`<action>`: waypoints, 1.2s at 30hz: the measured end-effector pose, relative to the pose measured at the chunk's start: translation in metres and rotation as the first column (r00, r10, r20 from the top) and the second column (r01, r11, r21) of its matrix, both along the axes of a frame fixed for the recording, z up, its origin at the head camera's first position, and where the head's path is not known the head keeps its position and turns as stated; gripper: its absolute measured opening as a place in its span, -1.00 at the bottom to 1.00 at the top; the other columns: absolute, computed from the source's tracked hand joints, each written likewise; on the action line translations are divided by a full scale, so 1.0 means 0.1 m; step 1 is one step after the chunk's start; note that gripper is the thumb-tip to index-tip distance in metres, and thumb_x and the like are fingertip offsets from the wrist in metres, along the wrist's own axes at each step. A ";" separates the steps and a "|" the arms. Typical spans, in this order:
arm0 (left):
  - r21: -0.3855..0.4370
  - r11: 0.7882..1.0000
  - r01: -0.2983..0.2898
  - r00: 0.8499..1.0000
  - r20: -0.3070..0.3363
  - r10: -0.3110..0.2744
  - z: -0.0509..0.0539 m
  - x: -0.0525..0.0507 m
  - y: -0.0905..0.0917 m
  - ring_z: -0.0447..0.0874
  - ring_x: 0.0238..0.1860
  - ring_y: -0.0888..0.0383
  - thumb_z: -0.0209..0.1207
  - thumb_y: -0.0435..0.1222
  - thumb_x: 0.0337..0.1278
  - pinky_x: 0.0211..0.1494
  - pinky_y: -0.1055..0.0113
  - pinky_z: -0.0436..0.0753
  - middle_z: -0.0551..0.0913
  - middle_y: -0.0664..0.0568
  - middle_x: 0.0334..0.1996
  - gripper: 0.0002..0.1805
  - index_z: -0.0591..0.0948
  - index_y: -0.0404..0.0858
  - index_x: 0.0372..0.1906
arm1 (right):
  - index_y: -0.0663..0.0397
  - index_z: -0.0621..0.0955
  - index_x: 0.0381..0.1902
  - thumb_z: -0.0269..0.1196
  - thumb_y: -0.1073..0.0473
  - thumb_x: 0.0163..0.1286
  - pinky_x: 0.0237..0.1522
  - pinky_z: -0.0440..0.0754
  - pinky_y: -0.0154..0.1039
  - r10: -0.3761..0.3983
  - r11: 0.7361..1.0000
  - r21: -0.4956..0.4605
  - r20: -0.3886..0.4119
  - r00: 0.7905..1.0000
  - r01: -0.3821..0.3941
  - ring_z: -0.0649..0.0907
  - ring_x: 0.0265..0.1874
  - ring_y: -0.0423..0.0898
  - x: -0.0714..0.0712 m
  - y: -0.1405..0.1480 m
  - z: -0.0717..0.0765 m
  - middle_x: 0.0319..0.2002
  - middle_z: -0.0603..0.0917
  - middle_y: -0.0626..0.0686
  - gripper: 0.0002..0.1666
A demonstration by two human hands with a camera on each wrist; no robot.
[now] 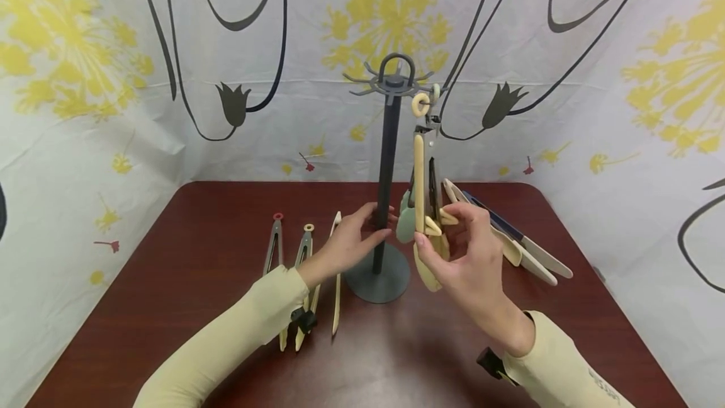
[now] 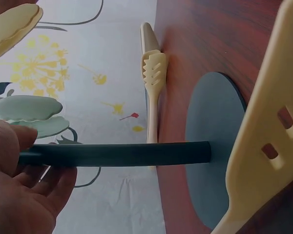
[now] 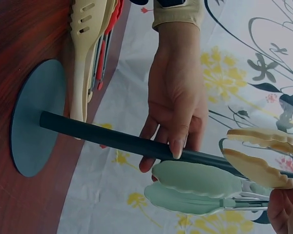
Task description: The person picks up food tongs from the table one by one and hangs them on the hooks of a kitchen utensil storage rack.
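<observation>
A dark stand with a round base point(image 1: 378, 282) and a ring of hooks point(image 1: 394, 84) on top stands upright on the table. My left hand point(image 1: 354, 241) grips its pole point(image 2: 117, 155), fingers curled behind it. Cream-tipped tongs point(image 1: 420, 175) hang by a ring at the right side of the hooks; my right hand point(image 1: 472, 257) pinches their lower part between thumb and fingers. Just behind them hang green-tipped tongs point(image 1: 405, 222), which in the right wrist view point(image 3: 198, 180) lie beside the pole and the cream tips point(image 3: 256, 165).
Left of the stand lie red-ringed tongs point(image 1: 273, 244), cream-ringed tongs point(image 1: 304, 247) and a cream slotted utensil point(image 2: 263, 141). Several utensils, among them a dark-handled one point(image 1: 498, 218), lie at the right. A patterned cloth point(image 1: 272, 150) hangs behind the table point(image 1: 215, 219).
</observation>
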State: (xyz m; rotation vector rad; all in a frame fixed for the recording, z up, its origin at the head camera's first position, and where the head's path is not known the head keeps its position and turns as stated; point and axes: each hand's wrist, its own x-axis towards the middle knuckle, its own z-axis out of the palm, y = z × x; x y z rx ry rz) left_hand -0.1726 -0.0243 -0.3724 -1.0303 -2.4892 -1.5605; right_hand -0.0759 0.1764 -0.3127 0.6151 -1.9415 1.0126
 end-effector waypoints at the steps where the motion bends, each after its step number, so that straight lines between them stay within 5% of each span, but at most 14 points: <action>1: 0.001 1.000 0.002 1.000 -0.004 -0.002 0.00 0.00 -0.01 0.70 0.07 0.16 0.18 -0.22 0.37 0.10 0.29 0.68 0.69 0.03 0.07 -0.58 0.46 -0.12 0.27 | 0.41 0.44 0.05 0.43 0.17 0.15 -0.59 0.49 -0.51 0.002 1.000 0.002 0.004 1.000 -0.002 0.58 -0.58 -0.20 -0.01 -0.01 0.00 -0.36 0.63 0.11 -0.38; 6: 0.005 1.000 0.027 1.000 -0.007 -0.027 -0.01 -0.01 -0.02 0.70 0.09 0.07 0.10 -0.30 0.42 0.08 0.26 0.68 0.70 -0.01 0.07 -0.64 0.47 -0.15 0.25 | 0.38 0.42 0.06 0.47 0.32 0.03 -0.49 0.56 -0.53 -0.039 0.999 0.025 0.048 0.998 0.038 0.68 -0.51 -0.10 -0.05 -0.04 -0.02 -0.28 0.63 0.14 -0.34; 12: 0.002 1.000 0.019 1.000 -0.024 -0.019 -0.02 -0.03 -0.02 0.71 0.01 0.16 0.11 -0.30 0.41 0.02 0.37 0.69 0.72 0.02 0.00 -0.68 0.50 -0.15 0.20 | 0.30 0.39 0.09 0.50 0.28 0.05 -0.38 0.57 -0.60 -0.107 0.994 0.050 0.115 0.988 0.102 0.72 -0.44 -0.06 -0.09 -0.09 -0.04 -0.24 0.66 0.15 -0.29; 36: -0.031 1.000 0.002 1.000 -0.004 -0.002 -0.04 -0.04 -0.01 0.70 0.03 0.18 0.08 -0.29 0.43 0.06 0.36 0.69 0.72 0.05 -0.05 -0.71 0.51 -0.24 0.16 | 0.19 0.35 0.23 0.49 0.18 0.08 -0.42 0.60 -0.52 -0.145 0.987 0.091 0.125 0.982 0.134 0.72 -0.53 -0.07 -0.18 -0.14 -0.06 -0.25 0.71 0.13 -0.19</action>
